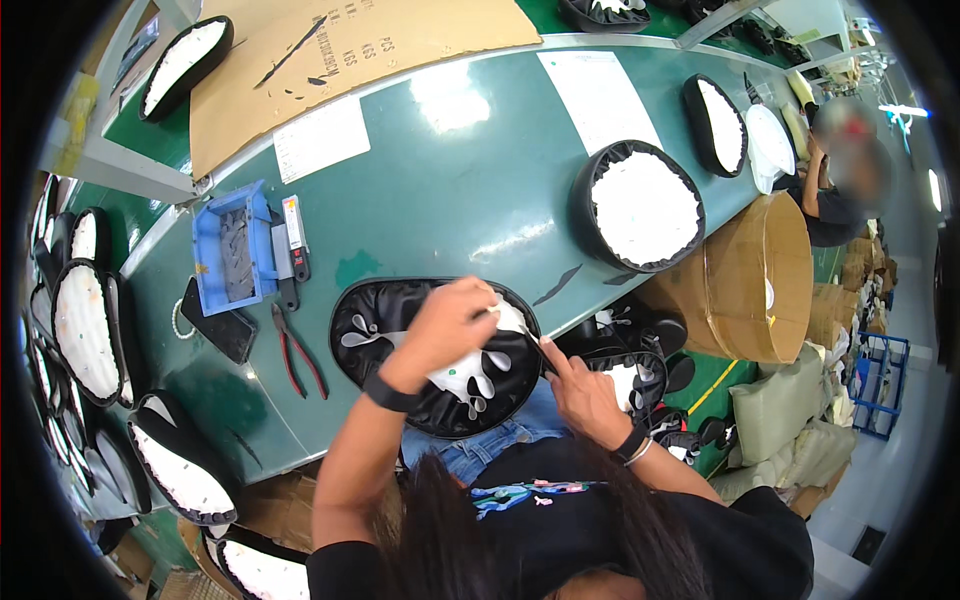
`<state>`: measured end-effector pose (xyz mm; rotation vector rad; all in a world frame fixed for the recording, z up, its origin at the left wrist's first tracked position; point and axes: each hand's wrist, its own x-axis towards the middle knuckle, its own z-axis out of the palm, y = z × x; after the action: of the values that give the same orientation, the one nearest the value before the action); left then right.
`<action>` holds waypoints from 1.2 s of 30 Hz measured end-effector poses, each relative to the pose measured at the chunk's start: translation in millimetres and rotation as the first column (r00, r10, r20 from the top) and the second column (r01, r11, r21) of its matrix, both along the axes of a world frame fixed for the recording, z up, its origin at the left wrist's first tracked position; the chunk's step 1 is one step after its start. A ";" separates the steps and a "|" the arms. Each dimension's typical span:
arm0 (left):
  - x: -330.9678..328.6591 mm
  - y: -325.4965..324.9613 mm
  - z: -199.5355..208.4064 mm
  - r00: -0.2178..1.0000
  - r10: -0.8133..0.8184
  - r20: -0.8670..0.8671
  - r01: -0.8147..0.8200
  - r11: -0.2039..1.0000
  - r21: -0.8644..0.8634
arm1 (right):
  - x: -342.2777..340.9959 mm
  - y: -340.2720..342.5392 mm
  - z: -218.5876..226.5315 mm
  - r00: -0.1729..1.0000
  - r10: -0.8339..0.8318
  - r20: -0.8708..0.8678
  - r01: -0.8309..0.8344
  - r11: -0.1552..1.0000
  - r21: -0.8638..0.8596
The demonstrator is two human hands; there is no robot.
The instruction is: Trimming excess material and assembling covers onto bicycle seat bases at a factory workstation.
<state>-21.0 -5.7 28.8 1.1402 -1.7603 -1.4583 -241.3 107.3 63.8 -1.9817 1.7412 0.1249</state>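
A black oval padded cushion (400,300) leans across the table edge and my lap, its gathered underside up. White lining shows in its middle, with several grey-white looped tabs (473,385) around it. My left hand (452,325) is closed above the cushion's far right part, pinching a piece of white lining (510,316). At the cushion's right rim, my right hand (588,395) is closed on the black edge, forefinger pointing along it. A dark sliver shows by that fingertip; whether it is cover or a tool is unclear.
On the green table (420,220) are a blue bin (208,262) of black scraps, a box cutter (295,235), red-handled pliers (298,352), a black phone (222,322) and a round cushion (648,208). A cardboard drum (755,275) stands right. Finished-looking cushions (88,320) crowd the left. Another person works far right.
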 end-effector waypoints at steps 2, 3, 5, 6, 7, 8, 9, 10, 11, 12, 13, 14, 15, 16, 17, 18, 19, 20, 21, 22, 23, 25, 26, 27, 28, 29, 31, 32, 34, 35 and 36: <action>-22.9 11.2 -15.1 0.931 0.019 0.365 0.118 0.930 -0.349 | 1.6 -7.4 6.5 1.000 0.026 -0.010 -0.025 1.000 0.008; -32.1 8.4 -18.8 0.883 -0.052 0.467 0.296 0.833 -0.467 | -0.3 -12.2 7.3 0.999 0.048 -0.023 -0.048 0.999 0.008; -34.9 -5.2 -29.4 0.813 -0.094 0.574 0.467 0.695 -0.547 | -1.6 -20.8 5.9 0.996 0.073 -0.045 -0.072 0.997 0.015; -36.3 -19.5 -35.2 0.863 -0.186 0.470 0.426 0.769 -0.477 | -3.8 -25.3 5.5 0.997 0.060 -0.050 -0.061 0.998 -0.006; -36.9 -27.5 -40.1 0.899 -0.262 0.350 0.394 0.832 -0.390 | -4.9 -29.0 4.6 0.997 0.049 -0.055 -0.051 0.998 -0.026; -36.9 -28.7 -44.1 0.954 -0.252 0.163 0.296 0.876 -0.381 | -4.7 -31.0 1.6 1.000 0.014 0.016 -0.014 1.000 -0.015; -37.4 -30.6 -44.8 0.950 -0.273 0.153 0.311 0.872 -0.378 | -3.4 -22.9 -4.1 1.000 -0.007 0.007 0.007 1.000 -0.008; -36.0 -38.4 -42.0 0.973 -0.195 -0.122 0.165 0.961 -0.221 | -0.8 -14.5 -13.5 0.999 -0.021 0.038 0.024 0.997 -0.072; -34.8 -43.3 -39.0 0.929 -0.058 -0.367 0.056 0.998 -0.017 | 3.1 -4.0 -18.2 0.997 -0.033 0.070 0.043 0.990 -0.135; -33.6 -40.1 -36.9 0.811 0.143 -0.567 0.088 0.929 0.360 | 7.8 10.4 -19.9 0.997 -0.060 0.051 0.065 0.993 -0.098; -31.6 -38.1 -37.4 0.696 0.291 -0.656 0.052 0.892 0.450 | 17.3 14.7 -9.2 0.994 -0.104 0.037 0.105 0.994 -0.019; -31.9 -37.5 -41.6 0.738 0.273 -0.617 0.104 0.858 0.504 | 20.1 12.7 -10.4 0.992 -0.112 0.064 0.115 0.992 -0.046; -30.2 -34.8 -42.2 0.778 0.250 -0.576 0.149 0.818 0.556 | 23.1 9.8 -9.2 0.989 -0.116 0.096 0.123 0.989 -0.075; -31.0 -38.1 -33.6 0.930 0.030 -0.366 0.076 0.959 0.272 | 23.0 -0.8 -8.4 0.987 -0.125 0.098 0.132 0.989 -0.071; -32.0 -40.6 -23.3 0.992 -0.107 -0.061 0.104 0.993 -0.053 | 22.9 -15.9 -3.7 0.995 -0.091 0.031 0.093 0.994 -0.057; -32.7 -39.4 -6.7 0.976 -0.012 0.219 0.076 0.956 -0.284 | 21.2 -29.8 0.7 0.998 -0.057 -0.041 0.055 0.998 -0.044; -32.7 -39.0 -11.1 0.975 -0.011 0.224 0.077 0.955 -0.288 | 21.8 -39.8 0.7 0.996 -0.062 -0.058 0.057 0.995 -0.076; -33.5 -38.2 -20.7 0.904 -0.016 0.428 0.206 0.893 -0.401 | 21.5 -49.1 2.5 0.997 -0.037 -0.066 0.031 0.996 -0.087; -34.9 -39.1 -22.6 0.792 0.014 0.610 0.349 0.809 -0.473 | 19.1 -57.7 3.6 0.997 -0.012 -0.076 0.004 0.995 -0.096; -38.7 -38.8 -24.2 0.737 -0.053 0.674 0.446 0.788 -0.425 | 16.2 -65.4 3.0 0.998 0.017 -0.066 -0.026 0.991 -0.133; -38.6 -42.7 -27.5 0.738 -0.051 0.673 0.444 0.787 -0.428 | 14.6 -71.0 2.1 0.998 0.018 -0.068 -0.027 0.990 -0.135; -45.1 -59.8 -42.1 0.807 -0.092 0.583 0.513 0.598 -0.616 | 10.1 -78.4 -0.8 1.000 0.023 -0.001 -0.023 0.998 -0.059; -40.0 -70.9 -50.7 0.904 -0.179 0.389 0.400 0.678 -0.617 | 16.3 -74.3 0.2 0.999 -0.010 -0.053 0.010 1.000 -0.014; -35.1 -76.8 -53.9 0.905 -0.177 0.386 0.397 0.678 -0.619 | 26.0 -68.5 2.1 0.994 -0.076 -0.078 0.080 0.996 0.048; -33.2 -81.1 -51.8 0.953 -0.253 0.168 0.303 0.815 -0.494 | 28.7 -52.8 -4.9 0.992 -0.123 -0.036 0.124 0.992 0.033; -30.5 -85.8 -50.5 0.960 -0.273 -0.066 0.238 0.916 -0.323 | 31.2 -36.8 -11.9 0.986 -0.168 0.008 0.168 0.986 0.019; -18.3 -97.5 -38.6 0.898 -0.006 -0.440 0.121 0.965 0.233 | 44.4 -21.0 3.3 0.954 -0.294 0.057 0.288 0.953 0.096; -16.2 -100.2 -40.4 0.891 0.035 -0.453 0.087 0.966 0.245 | 48.5 -15.8 7.2 0.958 -0.284 0.039 0.279 0.955 0.102; -9.0 -107.9 -36.2 0.881 0.076 -0.467 0.049 0.967 0.251 | 48.4 -20.1 6.8 0.962 -0.270 0.024 0.267 0.958 0.101; 3.5 -111.6 -33.3 0.976 0.093 -0.199 -0.107 0.993 -0.059 | 43.3 -32.7 2.2 0.986 -0.159 -0.041 0.160 0.987 0.029; 15.1 -115.8 -29.9 0.979 0.194 0.066 -0.153 0.908 -0.389 | 36.1 -47.5 -1.7 0.992 -0.055 -0.115 0.051 0.998 -0.036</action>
<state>-5.9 -121.5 -1.0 1.1420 -1.8561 -0.9107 -205.3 59.8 62.2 -1.9853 1.8787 0.1980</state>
